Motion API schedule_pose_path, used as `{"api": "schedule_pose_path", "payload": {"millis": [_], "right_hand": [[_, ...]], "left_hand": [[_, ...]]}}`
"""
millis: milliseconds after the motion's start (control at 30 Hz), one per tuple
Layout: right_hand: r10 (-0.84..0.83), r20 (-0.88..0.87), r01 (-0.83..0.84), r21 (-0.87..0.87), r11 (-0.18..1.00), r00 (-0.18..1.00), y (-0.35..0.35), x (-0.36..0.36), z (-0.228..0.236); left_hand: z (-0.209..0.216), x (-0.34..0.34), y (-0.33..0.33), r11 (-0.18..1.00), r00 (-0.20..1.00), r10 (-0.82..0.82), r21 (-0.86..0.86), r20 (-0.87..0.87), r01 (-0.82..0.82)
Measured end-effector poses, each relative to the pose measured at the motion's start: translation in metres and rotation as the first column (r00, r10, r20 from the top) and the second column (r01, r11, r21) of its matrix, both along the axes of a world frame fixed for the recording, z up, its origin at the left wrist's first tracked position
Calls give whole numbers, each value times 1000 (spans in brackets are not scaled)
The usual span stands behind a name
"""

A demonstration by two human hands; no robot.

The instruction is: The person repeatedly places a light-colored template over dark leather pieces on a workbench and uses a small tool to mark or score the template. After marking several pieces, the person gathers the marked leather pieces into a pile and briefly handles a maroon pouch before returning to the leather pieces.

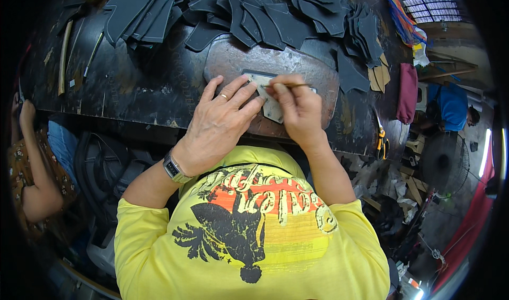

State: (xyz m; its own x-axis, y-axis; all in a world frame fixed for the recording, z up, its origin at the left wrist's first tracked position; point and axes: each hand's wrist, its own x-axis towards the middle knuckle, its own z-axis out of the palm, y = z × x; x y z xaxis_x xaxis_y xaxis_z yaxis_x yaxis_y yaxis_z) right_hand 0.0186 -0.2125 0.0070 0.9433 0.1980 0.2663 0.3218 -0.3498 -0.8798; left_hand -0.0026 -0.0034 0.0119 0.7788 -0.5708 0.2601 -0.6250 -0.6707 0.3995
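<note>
A pale, flat template (272, 110) lies on a dark piece on the smooth brown slab (225, 61) in front of me. My left hand (216, 120), with a ring and a wristwatch, rests with its fingers spread and the tips on the template's left side. In my right hand (305, 114), a thin brown pencil-like stick (292, 84) is pinched, its tip low over the template near the left fingers. Which mark it makes, if any, is hidden by the fingers. Beyond the slab, many cut black pieces (254, 16) with pale outlines lie in overlapping stacks.
Orange-handled scissors (382, 141) lie at the table's right edge. A wooden stick (64, 58) and a thin rod (94, 53) lie at the left. A maroon cloth (406, 93) hangs at the right, near a fan (442, 159). Another person's arm (34, 167) shows at far left.
</note>
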Motion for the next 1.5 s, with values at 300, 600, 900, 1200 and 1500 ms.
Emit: {"api": "schedule_pose_path", "payload": {"millis": [300, 600, 900, 1200, 1500], "right_hand": [[1, -12, -2, -40, 999, 1000, 7, 15, -3], [34, -112, -25, 79, 997, 993, 10, 22, -5], [-66, 172, 155, -575, 803, 983, -59, -6, 24], [-237, -186, 269, 174, 947, 954, -125, 35, 27], [-713, 68, 713, 31, 700, 697, -230, 164, 9]], "left_hand": [[-3, 0, -1, 999, 1000, 0, -38, 2, 0], [1, 4, -4, 1000, 1000, 18, -17, -19, -18], [-8, 6, 1, 986, 999, 22, -164, -44, -29], [15, 18, -11, 949, 994, -3, -313, -107, -30], [26, 105, -110, 966, 943, -197, -217, -268, 140]]}}
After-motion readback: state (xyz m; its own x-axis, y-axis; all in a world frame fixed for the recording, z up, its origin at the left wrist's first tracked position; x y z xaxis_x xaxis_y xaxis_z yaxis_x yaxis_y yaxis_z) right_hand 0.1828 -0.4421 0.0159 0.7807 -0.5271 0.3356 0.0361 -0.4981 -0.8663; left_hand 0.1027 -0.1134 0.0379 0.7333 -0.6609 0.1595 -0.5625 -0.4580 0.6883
